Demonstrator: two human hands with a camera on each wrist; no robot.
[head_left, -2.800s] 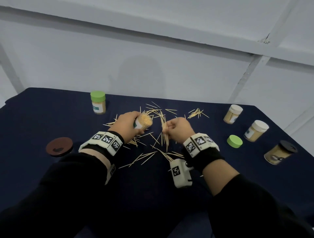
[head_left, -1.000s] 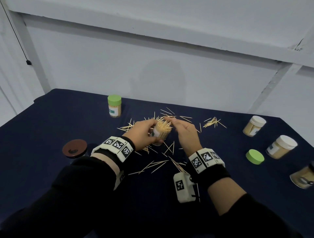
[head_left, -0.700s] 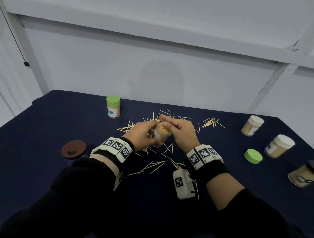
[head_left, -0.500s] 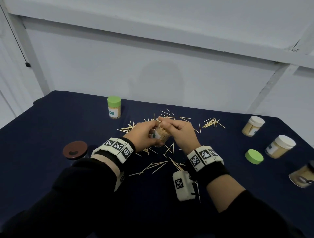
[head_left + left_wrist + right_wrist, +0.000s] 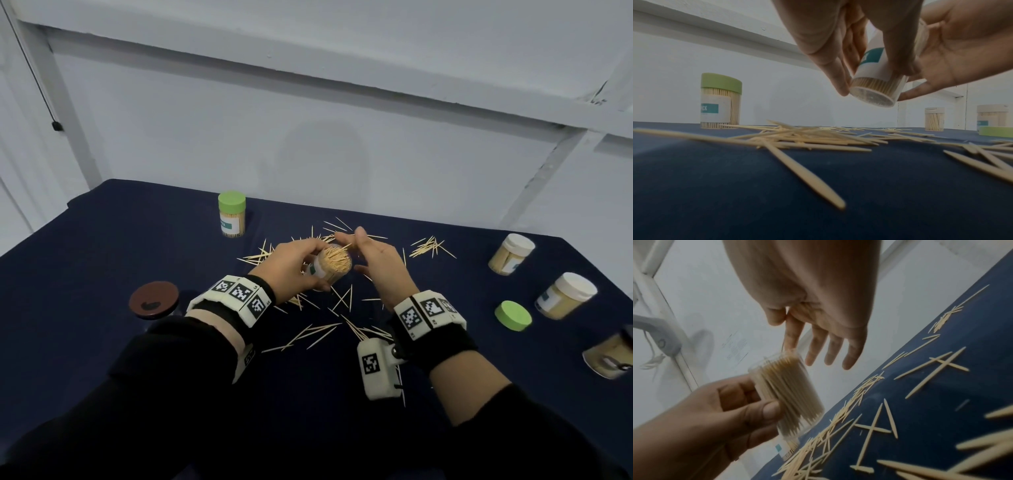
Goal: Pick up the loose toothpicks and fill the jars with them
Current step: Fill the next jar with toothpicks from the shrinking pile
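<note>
My left hand (image 5: 294, 265) grips an open, lidless jar (image 5: 331, 266) packed with toothpicks, tilted and held just above the dark blue cloth (image 5: 102, 260). In the left wrist view the fingers (image 5: 834, 76) wrap the jar (image 5: 875, 81) from above. My right hand (image 5: 371, 255) hovers beside the jar's mouth with straight, spread fingers (image 5: 828, 347) and holds nothing I can make out. The jar (image 5: 789, 394) sits just below those fingertips. Loose toothpicks (image 5: 322, 330) lie scattered under and in front of both hands, and more show close up (image 5: 807, 138) (image 5: 931, 369).
A green-lidded full jar (image 5: 232, 214) stands at the back left. A brown lid (image 5: 154, 299) lies left of my left wrist. On the right are a loose green lid (image 5: 512, 315), two white-lidded jars (image 5: 512, 253) (image 5: 565, 296) and a dark-lidded jar (image 5: 613, 356) at the frame's edge.
My right hand was pressing its fingertips on the jar's mouth; it has now lifted off and spread open beside it. The left hand keeps holding the jar in the same place.
</note>
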